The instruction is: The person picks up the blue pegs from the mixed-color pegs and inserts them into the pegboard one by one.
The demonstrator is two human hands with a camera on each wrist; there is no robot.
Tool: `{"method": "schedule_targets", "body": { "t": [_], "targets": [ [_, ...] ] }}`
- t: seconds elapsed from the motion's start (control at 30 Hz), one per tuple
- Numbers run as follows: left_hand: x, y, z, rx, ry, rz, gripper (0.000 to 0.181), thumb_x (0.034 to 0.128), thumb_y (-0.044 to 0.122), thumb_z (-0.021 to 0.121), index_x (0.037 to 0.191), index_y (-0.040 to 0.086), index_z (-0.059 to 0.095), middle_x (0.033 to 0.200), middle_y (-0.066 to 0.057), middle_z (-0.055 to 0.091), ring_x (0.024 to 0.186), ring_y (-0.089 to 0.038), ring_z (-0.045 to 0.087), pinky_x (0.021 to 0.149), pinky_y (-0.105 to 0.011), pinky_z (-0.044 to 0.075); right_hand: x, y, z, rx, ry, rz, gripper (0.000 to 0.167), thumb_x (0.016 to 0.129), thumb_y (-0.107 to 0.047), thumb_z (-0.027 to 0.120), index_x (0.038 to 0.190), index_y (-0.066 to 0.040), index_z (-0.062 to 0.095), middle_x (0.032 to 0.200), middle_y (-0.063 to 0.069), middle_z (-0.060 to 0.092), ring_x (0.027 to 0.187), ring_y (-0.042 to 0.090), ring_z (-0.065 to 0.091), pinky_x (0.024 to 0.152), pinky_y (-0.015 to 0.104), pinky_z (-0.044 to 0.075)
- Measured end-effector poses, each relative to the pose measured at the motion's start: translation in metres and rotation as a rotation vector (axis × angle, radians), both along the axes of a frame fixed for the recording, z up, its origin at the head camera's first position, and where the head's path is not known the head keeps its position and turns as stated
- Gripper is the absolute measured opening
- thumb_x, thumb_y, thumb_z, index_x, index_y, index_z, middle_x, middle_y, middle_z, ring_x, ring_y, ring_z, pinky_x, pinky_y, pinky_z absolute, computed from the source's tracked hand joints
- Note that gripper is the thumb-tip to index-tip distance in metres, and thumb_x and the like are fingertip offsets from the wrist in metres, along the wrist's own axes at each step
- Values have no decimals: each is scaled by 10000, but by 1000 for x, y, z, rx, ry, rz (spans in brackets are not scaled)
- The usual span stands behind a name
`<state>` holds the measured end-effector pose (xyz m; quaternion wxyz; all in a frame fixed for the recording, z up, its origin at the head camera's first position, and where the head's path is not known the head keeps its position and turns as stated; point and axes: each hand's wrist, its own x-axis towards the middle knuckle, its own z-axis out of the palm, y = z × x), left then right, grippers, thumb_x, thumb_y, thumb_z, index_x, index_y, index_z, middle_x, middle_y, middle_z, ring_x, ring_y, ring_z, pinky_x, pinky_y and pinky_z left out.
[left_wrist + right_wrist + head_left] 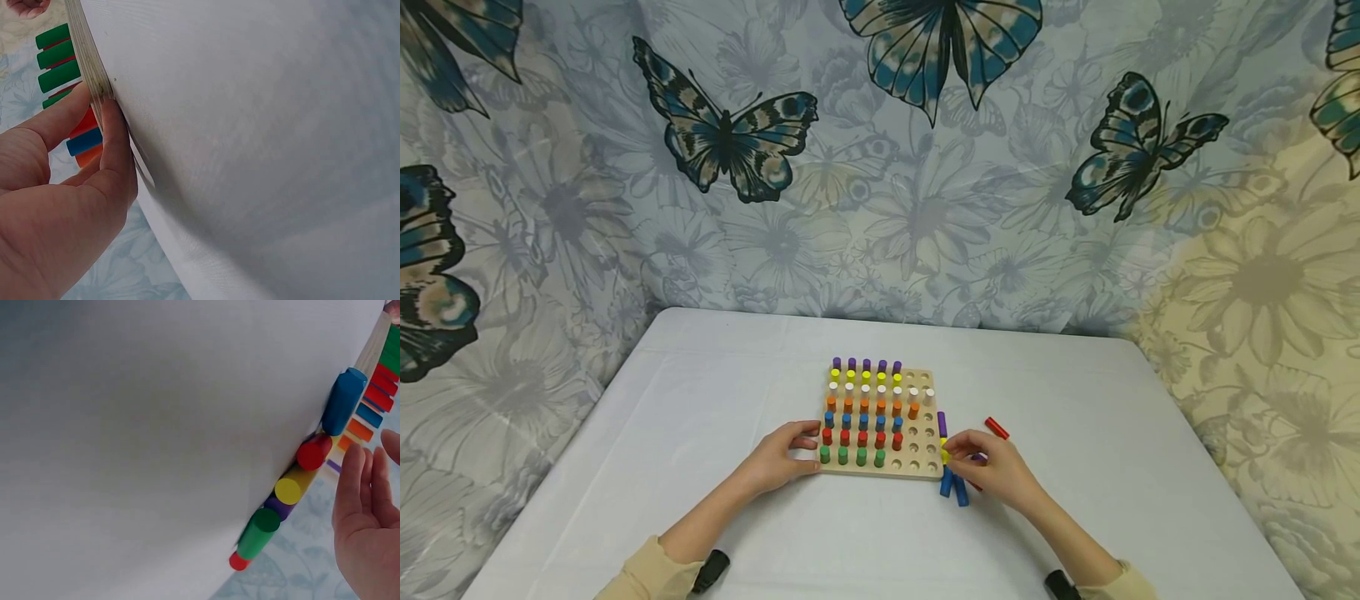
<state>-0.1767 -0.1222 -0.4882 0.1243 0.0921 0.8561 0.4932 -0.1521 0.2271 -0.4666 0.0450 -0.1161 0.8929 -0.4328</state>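
A wooden pegboard (880, 470) lies on the table with upright coloured pegs in rows, from green pegs (861, 457) at the front to purple pegs (867, 365) at the back. Holes show along its right side. My left hand (777, 457) holds its front left corner, thumb and fingers against the edge in the left wrist view. Beside the right edge, my right hand (996, 468) hovers by loose pegs, fingertips near a yellow peg (944, 445). In the right wrist view its fingers (351, 487) are extended, with no peg visible between them and the thumb.
Two blue pegs (961, 492) lie near the board's front right corner. A purple peg (942, 423) lies along its right edge, and a red peg (997, 428) farther right. A loose green peg (258, 532) shows in the right wrist view. White cloth (700, 375) covers the table.
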Motion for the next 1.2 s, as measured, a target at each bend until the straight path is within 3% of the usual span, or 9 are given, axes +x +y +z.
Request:
{"method": "schedule_targets", "body": {
  "t": [0.27,0.63,0.97,1.2],
  "targets": [
    [0,0,0,0,8,-7,619,796,38,789,1355,-5,527,1270,-91,599,1066,-218,607,957,-430,471,9,10,0,35,-9,31,172,859,-74,733,1024,-66,685,922,-9,669,779,110,595,708,226,531],
    [0,0,0,2,11,-10,619,795,36,788,1355,-6,527,1266,-92,601,1066,-221,609,958,-433,467,18,12,5,69,-36,13,177,836,-72,760,997,-64,687,866,-37,648,739,102,572,668,208,522],
    [0,-1,0,1,13,-11,623,794,41,792,1356,-4,527,1268,-95,602,1071,-222,610,969,-443,459,21,2,6,161,-48,-17,179,814,-54,775,965,-78,684,801,-65,603,735,121,551,651,202,510],
    [0,0,0,1,12,-8,625,791,45,795,1355,-1,529,1264,-90,603,1071,-223,612,970,-447,457,23,-3,8,228,11,5,202,796,-72,796,961,-74,679,772,-76,581,712,97,531,629,196,497]
  ]
}}
